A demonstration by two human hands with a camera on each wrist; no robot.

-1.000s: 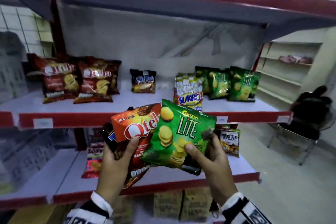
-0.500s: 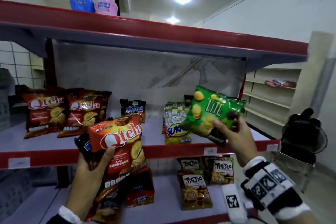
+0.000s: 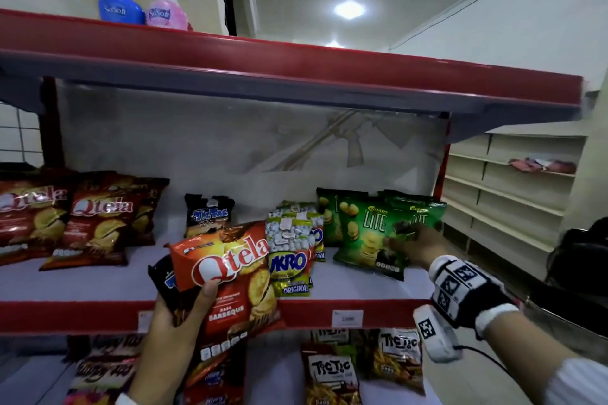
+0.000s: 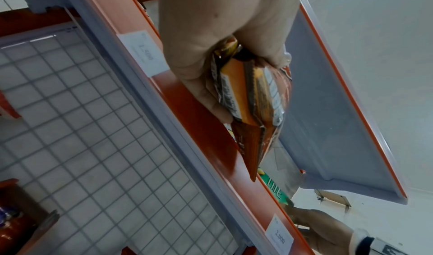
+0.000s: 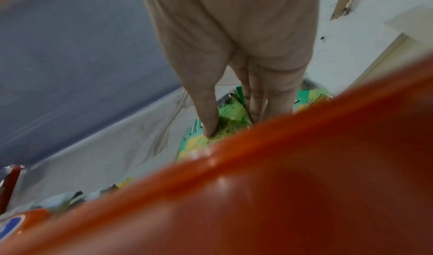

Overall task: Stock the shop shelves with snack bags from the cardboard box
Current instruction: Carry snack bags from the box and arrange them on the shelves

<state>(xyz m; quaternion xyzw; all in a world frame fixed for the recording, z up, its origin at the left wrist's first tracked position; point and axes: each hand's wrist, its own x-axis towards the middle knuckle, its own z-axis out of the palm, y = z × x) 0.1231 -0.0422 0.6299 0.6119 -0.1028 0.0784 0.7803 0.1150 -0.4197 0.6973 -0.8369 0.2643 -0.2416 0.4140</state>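
Observation:
My left hand grips an orange Qtela barbeque bag and a dark blue bag tucked behind it, held in front of the middle shelf's red edge. In the left wrist view the left hand pinches the Qtela bag from both sides. My right hand reaches onto the middle shelf at the right and pinches a green Lite bag, which leans against other green Lite bags. The right wrist view shows the right hand with thumb and fingers on the green Lite bag.
Dark red Qtela bags stand at the shelf's left, a black TicTac bag in the middle, Sukro bags beside the green ones. TicTac bags lie on the lower shelf. Two softener bottles stand on top.
My right hand carried the green Lite bag from in front of me up and right onto the middle shelf, against the other green bags. The left hand kept its bags and rose slightly.

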